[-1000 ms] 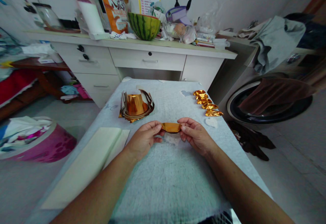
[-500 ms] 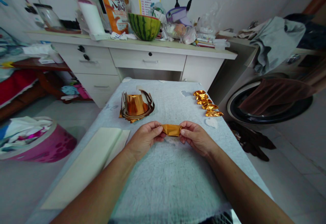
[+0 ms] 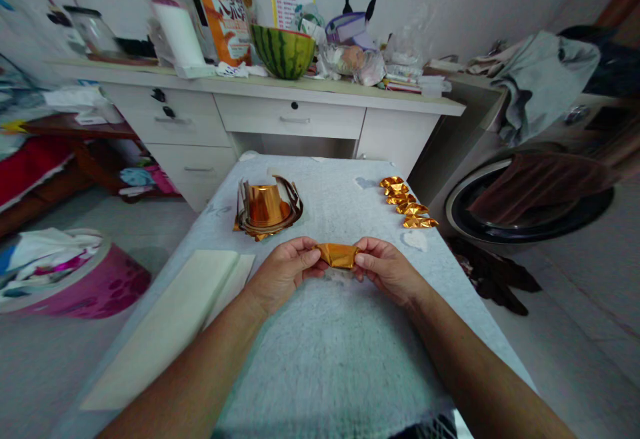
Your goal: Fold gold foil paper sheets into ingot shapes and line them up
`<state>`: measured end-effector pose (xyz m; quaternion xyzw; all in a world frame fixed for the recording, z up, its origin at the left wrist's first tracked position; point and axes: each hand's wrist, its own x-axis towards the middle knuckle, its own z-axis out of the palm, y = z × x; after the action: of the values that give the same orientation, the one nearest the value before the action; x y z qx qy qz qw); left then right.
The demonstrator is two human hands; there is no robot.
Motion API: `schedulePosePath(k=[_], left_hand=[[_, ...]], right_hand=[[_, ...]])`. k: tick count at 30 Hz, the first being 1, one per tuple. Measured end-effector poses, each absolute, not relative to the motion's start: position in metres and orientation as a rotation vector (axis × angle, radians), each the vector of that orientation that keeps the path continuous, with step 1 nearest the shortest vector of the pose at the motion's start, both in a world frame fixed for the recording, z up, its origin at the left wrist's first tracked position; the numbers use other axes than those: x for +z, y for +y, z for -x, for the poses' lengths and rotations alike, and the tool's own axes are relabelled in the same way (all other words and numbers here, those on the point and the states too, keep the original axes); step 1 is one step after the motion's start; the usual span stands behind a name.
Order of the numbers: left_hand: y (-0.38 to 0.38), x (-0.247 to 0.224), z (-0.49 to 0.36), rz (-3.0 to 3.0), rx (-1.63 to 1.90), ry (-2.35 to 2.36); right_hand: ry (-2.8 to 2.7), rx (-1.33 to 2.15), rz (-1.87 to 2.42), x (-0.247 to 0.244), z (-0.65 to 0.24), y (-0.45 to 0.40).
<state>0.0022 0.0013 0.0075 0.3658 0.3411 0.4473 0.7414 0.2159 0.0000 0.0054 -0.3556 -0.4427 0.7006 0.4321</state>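
A small piece of folded gold foil paper (image 3: pixel 338 256) is stretched level between my two hands, above the middle of the cloth-covered table (image 3: pixel 330 359). My left hand (image 3: pixel 287 269) pinches its left end between thumb and fingers. The right end is pinched the same way by my right hand (image 3: pixel 383 267). At the far right of the table lie several folded gold foil pieces (image 3: pixel 411 209) in a slanting row. Left of centre stands a shiny gold cup-like form (image 3: pixel 269 206) with strips curling around it. Folded pale paper (image 3: pixel 175 319) lies beside my left forearm.
Behind the table is a white desk (image 3: pixel 295 116) with half a watermelon (image 3: pixel 283 51), an orange snack bag (image 3: pixel 227 16) and plastic bags on top. A pink bin (image 3: pixel 100 279) stands on the left, a washing machine (image 3: pixel 530 192) on the right.
The gold foil paper has tilted slightly and shows a little more of its left end. Both hands keep nearly the same place and grip.
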Motion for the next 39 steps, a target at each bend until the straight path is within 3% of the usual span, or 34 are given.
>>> schedulePosePath(k=[39], left_hand=[[0.0041, 0.0027, -0.0009, -1.026, 0.980, 0.880]], right_hand=[[-1.218, 1.655, 0.864, 0.0013, -0.2163, 0.0013]])
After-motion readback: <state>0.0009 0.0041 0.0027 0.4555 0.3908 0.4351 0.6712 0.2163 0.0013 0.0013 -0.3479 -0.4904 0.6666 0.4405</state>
